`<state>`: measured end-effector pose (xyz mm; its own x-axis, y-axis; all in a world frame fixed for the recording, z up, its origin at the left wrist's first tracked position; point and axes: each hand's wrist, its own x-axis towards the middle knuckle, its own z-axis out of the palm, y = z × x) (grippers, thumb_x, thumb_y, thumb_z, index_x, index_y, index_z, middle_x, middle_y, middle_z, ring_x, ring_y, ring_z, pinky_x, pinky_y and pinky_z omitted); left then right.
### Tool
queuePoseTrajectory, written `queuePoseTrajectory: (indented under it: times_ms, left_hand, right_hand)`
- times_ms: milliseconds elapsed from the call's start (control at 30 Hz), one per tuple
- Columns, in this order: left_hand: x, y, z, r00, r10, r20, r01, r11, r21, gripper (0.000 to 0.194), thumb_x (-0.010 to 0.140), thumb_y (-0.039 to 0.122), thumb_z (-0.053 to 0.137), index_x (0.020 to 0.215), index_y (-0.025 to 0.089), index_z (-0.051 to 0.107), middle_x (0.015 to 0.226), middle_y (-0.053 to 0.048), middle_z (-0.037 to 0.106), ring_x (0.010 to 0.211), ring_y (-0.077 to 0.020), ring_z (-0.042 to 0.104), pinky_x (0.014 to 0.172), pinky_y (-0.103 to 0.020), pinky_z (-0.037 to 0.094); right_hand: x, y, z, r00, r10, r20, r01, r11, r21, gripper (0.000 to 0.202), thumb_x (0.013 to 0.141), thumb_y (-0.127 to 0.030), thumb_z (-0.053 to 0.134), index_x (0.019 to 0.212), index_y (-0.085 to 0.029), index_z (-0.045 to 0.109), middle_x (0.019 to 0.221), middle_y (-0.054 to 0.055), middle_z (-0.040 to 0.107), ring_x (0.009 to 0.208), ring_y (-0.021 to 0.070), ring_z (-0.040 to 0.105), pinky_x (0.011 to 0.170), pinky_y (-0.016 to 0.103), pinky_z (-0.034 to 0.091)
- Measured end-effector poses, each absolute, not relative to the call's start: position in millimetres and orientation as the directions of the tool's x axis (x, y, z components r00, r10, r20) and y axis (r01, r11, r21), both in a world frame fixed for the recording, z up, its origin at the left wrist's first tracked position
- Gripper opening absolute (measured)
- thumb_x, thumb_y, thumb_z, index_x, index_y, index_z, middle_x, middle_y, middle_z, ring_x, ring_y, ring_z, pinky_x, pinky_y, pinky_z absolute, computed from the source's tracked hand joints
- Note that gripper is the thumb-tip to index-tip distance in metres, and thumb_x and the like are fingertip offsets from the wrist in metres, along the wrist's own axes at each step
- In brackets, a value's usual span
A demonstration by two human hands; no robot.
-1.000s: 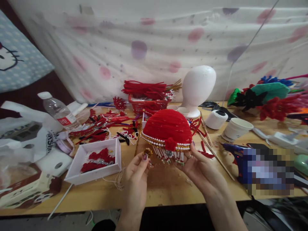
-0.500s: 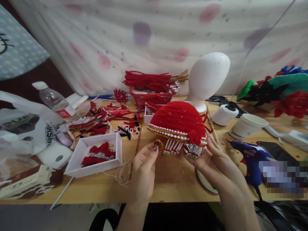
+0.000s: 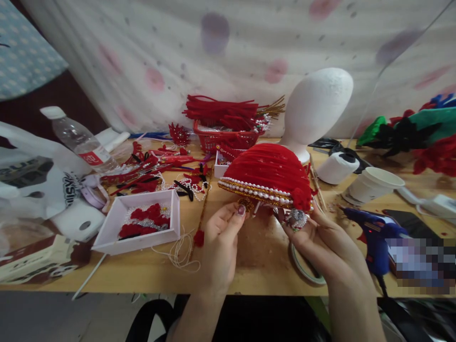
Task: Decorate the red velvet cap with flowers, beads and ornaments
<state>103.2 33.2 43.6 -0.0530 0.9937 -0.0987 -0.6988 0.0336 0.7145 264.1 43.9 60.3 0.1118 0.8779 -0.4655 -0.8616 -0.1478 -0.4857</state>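
A red fuzzy headdress (image 3: pixel 265 166), edged with gold trim and rows of white beads, is held over the table in front of me. My right hand (image 3: pixel 320 237) supports it from below at its right end, by a red pompom (image 3: pixel 301 198) and a silver beaded ornament (image 3: pixel 296 218). Between the thumb and fingers of my left hand (image 3: pixel 224 232) is a small gold coiled ornament (image 3: pixel 245 204), close under the headdress's left rim. The beaded fringe under the rim is mostly hidden.
A white box (image 3: pixel 137 223) of red pieces and beads stands left. Behind are a red basket (image 3: pixel 226 137) of red stems and a white foam head (image 3: pixel 317 107). At right are a thread spool (image 3: pixel 337 167), paper cup (image 3: pixel 372 184), blue glue gun (image 3: pixel 374 237) and tape roll (image 3: pixel 306 270).
The headdress has tilted, so less fringe shows beneath it. My left hand has brought the gold ornament up and right, close under the rim. The camera view has shifted slightly.
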Motion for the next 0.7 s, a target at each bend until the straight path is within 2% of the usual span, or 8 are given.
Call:
queuePoseTrajectory:
  times_ms: [133, 333, 700]
  left_hand:
    - [104.1, 33.6, 43.4, -0.076, 0.99, -0.115, -0.698, 0.029, 0.716, 0.008, 0.072, 0.021, 0.077, 0.077, 0.015, 0.074, 0.08, -0.002, 0.071, 0.079, -0.0121, 0.062, 0.08, -0.024, 0.048]
    - [102.9, 31.7, 46.2, -0.047, 0.996, -0.078, -0.676, 0.026, 0.737, 0.007, 0.077, 0.022, 0.074, 0.079, 0.016, 0.073, 0.081, -0.002, 0.07, 0.081, -0.0138, 0.063, 0.082, -0.026, 0.047]
    - [102.9, 31.7, 49.4, -0.072, 0.992, -0.101, -0.7, 0.022, 0.713, 0.005, 0.076, 0.021, 0.074, 0.075, 0.016, 0.074, 0.076, 0.0, 0.069, 0.074, -0.0095, 0.062, 0.076, -0.022, 0.048]
  right_hand:
    - [263.7, 43.9, 62.0, 0.108, 0.868, -0.484, -0.874, -0.148, -0.462, 0.041, 0.103, -0.02, 0.026, 0.124, -0.031, 0.06, 0.112, 0.001, 0.073, 0.096, 0.0155, 0.071, 0.083, 0.034, 0.061]
    - [262.2, 43.7, 63.5, 0.098, 0.852, -0.514, -0.879, -0.168, -0.447, 0.041, 0.103, -0.02, 0.026, 0.126, -0.031, 0.059, 0.116, 0.0, 0.072, 0.098, 0.0157, 0.07, 0.081, 0.033, 0.061]
    - [265.5, 43.6, 57.2, 0.071, 0.898, -0.434, -0.871, -0.156, -0.466, 0.044, 0.104, -0.019, 0.021, 0.129, -0.027, 0.056, 0.109, 0.006, 0.074, 0.088, 0.0183, 0.073, 0.074, 0.036, 0.063]
